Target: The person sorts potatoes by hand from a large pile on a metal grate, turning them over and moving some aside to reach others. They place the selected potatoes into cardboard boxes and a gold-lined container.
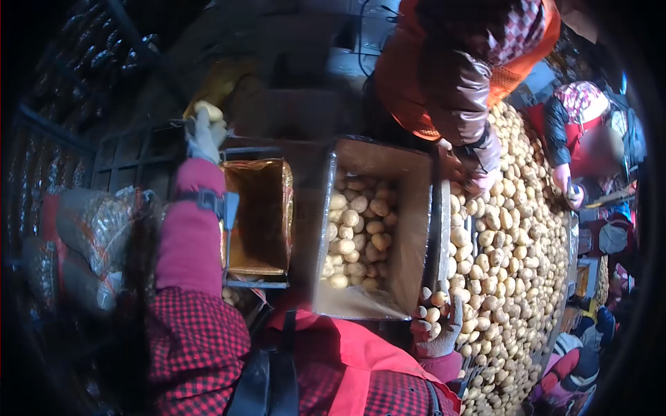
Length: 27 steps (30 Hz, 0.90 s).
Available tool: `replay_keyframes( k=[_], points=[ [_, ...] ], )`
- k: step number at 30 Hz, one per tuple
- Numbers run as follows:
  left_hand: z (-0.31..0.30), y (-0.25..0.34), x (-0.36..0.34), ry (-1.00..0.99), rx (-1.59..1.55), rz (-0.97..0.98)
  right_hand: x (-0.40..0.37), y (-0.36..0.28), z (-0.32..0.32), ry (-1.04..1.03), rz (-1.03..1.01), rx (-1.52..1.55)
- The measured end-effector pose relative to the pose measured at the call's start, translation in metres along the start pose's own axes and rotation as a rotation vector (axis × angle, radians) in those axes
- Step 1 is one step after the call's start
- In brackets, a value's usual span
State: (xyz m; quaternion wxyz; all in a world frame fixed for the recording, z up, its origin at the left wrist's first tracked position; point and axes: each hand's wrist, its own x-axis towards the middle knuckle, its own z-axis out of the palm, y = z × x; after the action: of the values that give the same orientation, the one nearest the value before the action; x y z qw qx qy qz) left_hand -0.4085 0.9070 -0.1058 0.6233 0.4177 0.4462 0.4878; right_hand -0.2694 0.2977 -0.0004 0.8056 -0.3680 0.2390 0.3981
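My left hand (205, 136), in a pale glove, reaches out at the upper left with a potato (208, 109) in its fingers. It is just beyond the far corner of a box with a shiny gold lining (288, 208). My right hand (444, 331), also gloved, is curled around a few potatoes (432, 315) at the edge of the potato heap. Between my arms stands an open cardboard box (411, 236) with many potatoes (352, 232) inside.
A long potato heap (517, 249) fills the sorting table on the right. Across from me, a person in an orange vest (402, 83) reaches over it; other people (579, 132) work along its far side. Filled mesh sacks (97, 229) stand at the left.
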Motion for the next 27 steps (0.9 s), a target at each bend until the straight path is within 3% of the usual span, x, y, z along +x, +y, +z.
replay_keyframes(
  k=[3,5,6,8,10,15,16,19,21,23,24,25,27],
  points=[
    [0.018,0.005,0.011,-0.131,-0.01,0.141,-0.008,0.0,0.001,0.069,-0.008,0.038],
    [0.044,0.001,-0.029,-0.188,0.051,0.093,-0.01,-0.003,-0.016,-0.141,0.054,0.021],
    [0.036,-0.026,-0.037,-0.338,0.028,0.15,-0.013,-0.001,-0.015,-0.105,0.012,0.026],
    [0.058,-0.036,-0.092,-0.284,0.201,0.091,-0.018,-0.001,-0.008,-0.053,-0.04,0.002],
    [0.061,-0.054,-0.135,-0.358,0.351,0.123,-0.028,-0.005,-0.003,-0.031,-0.029,-0.004],
    [0.082,-0.087,-0.23,-0.696,0.399,0.435,-0.054,-0.015,-0.031,-0.056,-0.089,0.045],
    [0.093,-0.07,-0.255,-0.769,0.55,0.491,-0.06,-0.018,-0.036,-0.039,-0.113,0.046],
    [0.132,-0.04,-0.333,-0.982,0.549,0.287,-0.075,-0.022,-0.07,-0.155,-0.149,0.22],
    [0.157,-0.033,-0.374,-1.221,0.514,0.597,-0.087,-0.022,-0.09,-0.17,-0.274,0.082],
    [0.186,-0.009,-0.423,-1.51,0.564,0.779,-0.104,-0.026,-0.101,-0.182,-0.299,0.216],
    [0.196,-0.01,-0.449,-1.594,0.566,1.007,-0.113,-0.028,-0.115,-0.372,-0.337,0.309],
    [0.206,-0.012,-0.475,-1.667,0.562,1.235,-0.118,-0.02,-0.133,-0.257,-0.601,-0.099],
    [0.225,-0.022,-0.525,-1.951,0.591,1.291,-0.122,-0.021,-0.166,-0.306,-0.539,0.2]
  ],
)
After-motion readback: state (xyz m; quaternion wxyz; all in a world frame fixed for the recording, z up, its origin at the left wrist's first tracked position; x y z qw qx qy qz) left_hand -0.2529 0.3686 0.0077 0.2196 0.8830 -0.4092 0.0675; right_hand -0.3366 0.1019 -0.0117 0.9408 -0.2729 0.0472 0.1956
